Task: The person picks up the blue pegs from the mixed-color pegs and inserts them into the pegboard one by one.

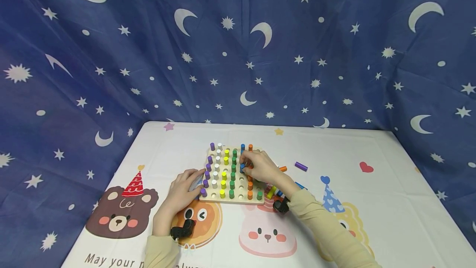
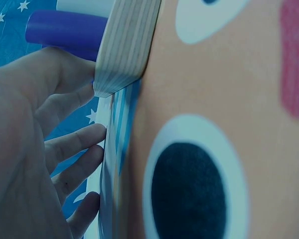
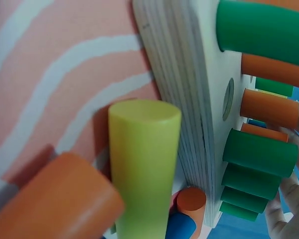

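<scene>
Over the wooden pegboard (image 1: 236, 200), near the middle of the white cloth (image 1: 334, 152), reaches with the right hand (image 1: 260, 166) and pinches a blue peg (image 1: 242, 169) between thumb and fingers — cannot tell whether fully seated in its hole. Rests the left hand (image 1: 184, 189) at the board's left edge, thumb by a purple peg (image 2: 65, 31), other fingers slightly bent and spread apart. Shows on the board, from left to right, columns of purple, then white pegs (image 1: 217, 167), yellow pegs (image 1: 223, 184), green pegs (image 1: 232, 176), blue and orange pegs (image 1: 250, 185), plus a green peg (image 1: 259, 195) at the near right corner. Has others lying loose to the right: a loose purple peg (image 1: 301, 166) well apart, a loose orange peg (image 1: 283, 168) nearer, and a loose yellow peg (image 3: 144, 169) just beside the board's edge. Wears pale sleeves (image 1: 331, 226) and a black device (image 1: 184, 230) at each wrist. Looks onto a dark blue curtain (image 1: 223, 77) behind — patterned with moons and stars.
</scene>
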`<state>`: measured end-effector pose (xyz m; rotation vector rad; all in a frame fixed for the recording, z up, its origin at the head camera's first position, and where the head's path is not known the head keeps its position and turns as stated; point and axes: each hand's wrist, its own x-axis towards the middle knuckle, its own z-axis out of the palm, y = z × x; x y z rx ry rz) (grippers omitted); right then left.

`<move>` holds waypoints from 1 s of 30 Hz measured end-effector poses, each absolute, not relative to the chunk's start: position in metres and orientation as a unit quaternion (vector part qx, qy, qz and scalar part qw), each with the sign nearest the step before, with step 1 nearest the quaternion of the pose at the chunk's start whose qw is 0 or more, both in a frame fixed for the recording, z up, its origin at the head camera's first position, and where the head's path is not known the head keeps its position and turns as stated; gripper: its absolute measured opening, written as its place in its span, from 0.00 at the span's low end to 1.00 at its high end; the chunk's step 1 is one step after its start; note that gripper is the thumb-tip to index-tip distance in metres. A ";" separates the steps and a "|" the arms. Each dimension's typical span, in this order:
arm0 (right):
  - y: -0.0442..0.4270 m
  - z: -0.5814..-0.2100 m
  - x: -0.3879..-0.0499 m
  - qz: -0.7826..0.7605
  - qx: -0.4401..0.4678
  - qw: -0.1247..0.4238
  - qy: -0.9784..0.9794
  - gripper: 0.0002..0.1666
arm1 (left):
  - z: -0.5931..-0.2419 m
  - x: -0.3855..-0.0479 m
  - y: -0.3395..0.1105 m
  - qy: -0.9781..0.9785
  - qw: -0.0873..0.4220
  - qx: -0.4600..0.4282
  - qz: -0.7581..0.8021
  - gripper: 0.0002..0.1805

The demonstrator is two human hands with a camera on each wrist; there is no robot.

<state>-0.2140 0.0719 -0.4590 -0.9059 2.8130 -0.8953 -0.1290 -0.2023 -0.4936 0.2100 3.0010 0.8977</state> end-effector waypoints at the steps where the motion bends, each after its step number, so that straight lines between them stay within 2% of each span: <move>1: 0.072 -0.459 -0.214 -0.291 -0.293 0.028 0.910 0.11 | -0.494 -0.129 -0.202 0.956 0.001 0.067 0.286 0.29; 17: 0.073 -0.454 -0.213 -0.290 -0.281 0.049 0.913 0.11 | -0.494 -0.130 -0.202 0.957 0.010 0.062 0.284 0.29; 30: 0.084 -0.433 -0.208 -0.292 -0.288 0.055 0.910 0.09 | -0.493 -0.130 -0.202 0.956 0.022 0.059 0.287 0.29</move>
